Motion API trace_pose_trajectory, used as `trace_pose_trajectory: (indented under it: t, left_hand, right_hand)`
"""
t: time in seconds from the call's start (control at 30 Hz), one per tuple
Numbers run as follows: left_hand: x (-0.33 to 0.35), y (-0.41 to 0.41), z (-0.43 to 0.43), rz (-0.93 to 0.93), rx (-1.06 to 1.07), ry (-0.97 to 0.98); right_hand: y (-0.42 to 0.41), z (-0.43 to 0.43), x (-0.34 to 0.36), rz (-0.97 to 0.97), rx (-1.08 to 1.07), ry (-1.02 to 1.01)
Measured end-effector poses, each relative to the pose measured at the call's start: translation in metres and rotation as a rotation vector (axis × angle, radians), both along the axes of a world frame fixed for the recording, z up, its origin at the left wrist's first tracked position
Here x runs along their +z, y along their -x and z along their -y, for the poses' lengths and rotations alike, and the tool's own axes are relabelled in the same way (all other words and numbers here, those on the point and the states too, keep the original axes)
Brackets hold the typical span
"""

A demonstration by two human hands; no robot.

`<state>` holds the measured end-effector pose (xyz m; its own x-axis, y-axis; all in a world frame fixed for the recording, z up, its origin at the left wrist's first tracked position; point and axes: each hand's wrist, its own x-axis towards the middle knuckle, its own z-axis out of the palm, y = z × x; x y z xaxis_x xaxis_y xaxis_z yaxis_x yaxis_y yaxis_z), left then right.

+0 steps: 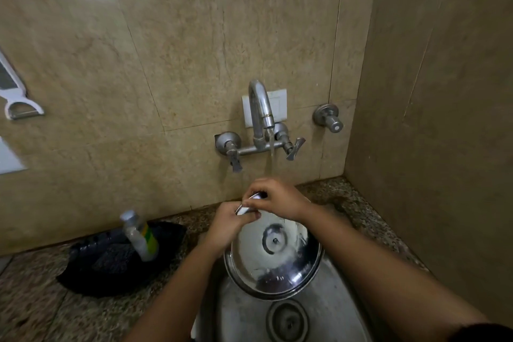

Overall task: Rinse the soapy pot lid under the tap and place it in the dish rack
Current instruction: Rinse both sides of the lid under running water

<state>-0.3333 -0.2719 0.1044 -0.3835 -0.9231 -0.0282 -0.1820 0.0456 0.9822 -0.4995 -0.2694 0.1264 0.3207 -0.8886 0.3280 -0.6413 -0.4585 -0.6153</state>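
Note:
A shiny steel pot lid [273, 255] is held tilted over the sink [327, 311], its inner side with the centre rivet facing me. Both hands grip its far rim. My left hand [229, 226] holds the rim from the left. My right hand [273, 198] pinches the top edge from above. The wall tap [261, 108] is running, and its stream [272, 153] falls onto my right hand and the lid's top edge. No dish rack is in view.
A dish soap bottle [140, 236] stands in a dark tray [111, 266] on the speckled counter left of the sink. The sink drain [287, 322] lies below the lid. A peeler [20, 110] hangs on the left wall. A tiled side wall closes the right.

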Motion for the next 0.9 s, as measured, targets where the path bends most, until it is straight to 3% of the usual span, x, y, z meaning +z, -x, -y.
trace_pose_trajectory:
  t: [0.07,0.17,0.23,0.3,0.43,0.47,0.53,0.63,0.7,0.77,0.9]
  left_hand:
    - [0.001,0.001,-0.002,-0.05,0.029,0.004]
    - [-0.003,-0.005,-0.008,-0.197,0.144,-0.071]
    - [-0.004,-0.007,-0.007,-0.225,0.2,-0.096]
    - [-0.001,-0.002,-0.005,-0.201,0.197,-0.063]
    - [0.004,0.01,-0.003,-0.117,0.11,0.055]
    - [0.003,0.011,-0.003,-0.114,0.119,0.056]
    - [0.001,0.008,-0.004,-0.149,0.14,0.038]
    - [0.0,0.0,-0.008,-0.236,0.216,-0.034]
    - [0.0,-0.003,-0.009,-0.264,0.26,-0.057]
    - [0.002,-0.001,-0.009,-0.265,0.242,-0.043]
    - [0.0,0.007,-0.006,-0.15,0.155,0.061]
  right_hand:
    - [0.007,0.001,-0.002,0.135,-0.031,-0.06]
    - [0.037,-0.001,-0.01,0.412,-0.265,-0.188]
    - [0.047,-0.002,-0.014,0.425,-0.363,-0.183]
    - [0.037,-0.001,-0.01,0.308,-0.302,-0.113]
    - [-0.002,0.003,0.006,-0.261,-0.03,0.207]
    - [-0.002,0.005,0.008,-0.277,-0.003,0.213]
    - [0.011,0.004,0.006,-0.078,-0.039,0.134]
    - [0.04,-0.004,-0.001,0.316,-0.31,-0.115]
    - [0.048,-0.007,-0.005,0.394,-0.417,-0.176]
    - [0.037,-0.009,-0.001,0.321,-0.366,-0.138]
    - [-0.002,-0.008,0.016,-0.197,-0.075,0.139]
